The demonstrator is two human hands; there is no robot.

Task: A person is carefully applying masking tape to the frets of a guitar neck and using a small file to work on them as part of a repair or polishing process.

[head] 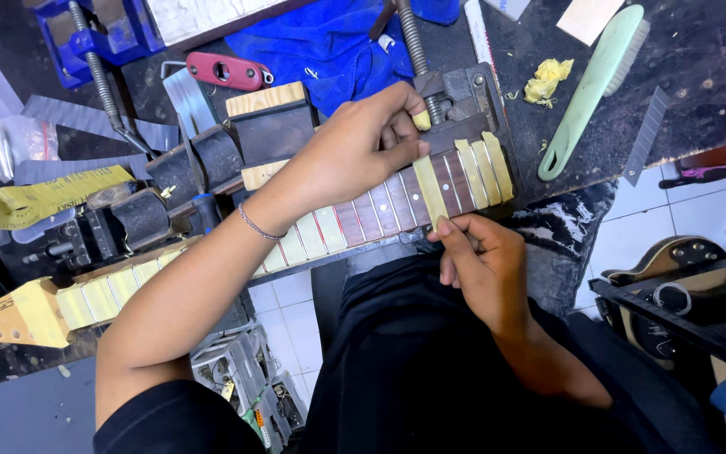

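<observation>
Lower centre of the frame: the right hand (485, 269) is seen with its grip pinching the near end of a strip of yellow tape (430, 195) laid across the guitar neck (363, 220). The left hand (355, 151), just above, has its grip pressed together on the strip's far end. The tape is judged light, limp and sticky, best taken by its ends. The neck is judged stiff, held by clamps on the surface (699, 76). Beyond, a green brush (590, 88) lies. No containers are made out.
</observation>
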